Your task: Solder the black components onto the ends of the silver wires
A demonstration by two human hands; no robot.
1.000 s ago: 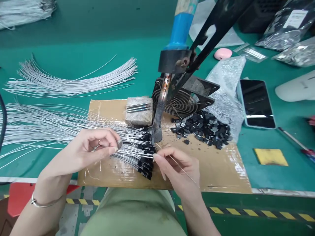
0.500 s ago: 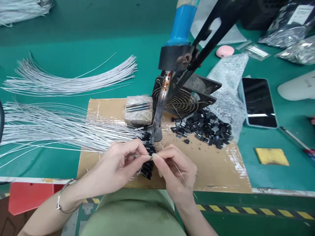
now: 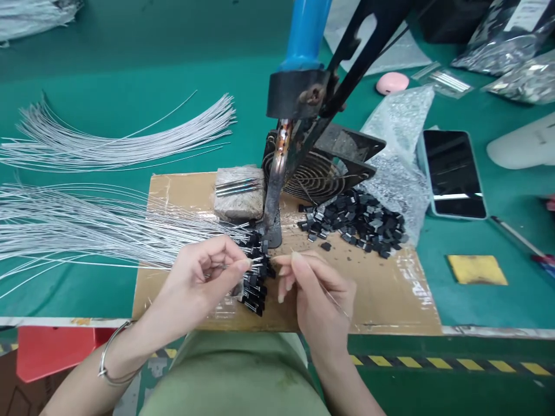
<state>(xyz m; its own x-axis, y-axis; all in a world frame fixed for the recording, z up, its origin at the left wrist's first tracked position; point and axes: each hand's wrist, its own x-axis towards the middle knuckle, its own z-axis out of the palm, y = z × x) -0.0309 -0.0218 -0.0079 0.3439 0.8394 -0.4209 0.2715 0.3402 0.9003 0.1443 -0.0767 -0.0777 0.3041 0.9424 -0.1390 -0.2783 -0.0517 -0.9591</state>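
My left hand (image 3: 203,280) pinches a thin white wire between thumb and forefinger, its tip poking out just past the fingertips. Thumb and finger of my right hand (image 3: 323,289) are closed on a thin solder wire (image 3: 335,300), which trails back across the palm. A gap separates the two hands. Beneath and between them lie black-ended pieces (image 3: 255,289) joined to a spread of white wires (image 3: 95,225) on the left. Above the hands, the soldering iron (image 3: 276,185) points downward from its blue handle (image 3: 306,34), held in a black stand.
A cardboard sheet (image 3: 381,300) covers the green bench. Behind it stand a wrapped block (image 3: 238,199) with metal rods and a fan (image 3: 316,173). Loose black parts (image 3: 359,222) are heaped right. Farther right are a phone (image 3: 451,173) and a yellow sponge (image 3: 477,270). Another wire bundle (image 3: 143,144) lies back left.
My hands have parted: before, their fingertips met over the black-ended pieces. My left hand has shifted a little left and my right hand slightly right. The view has moved slightly.
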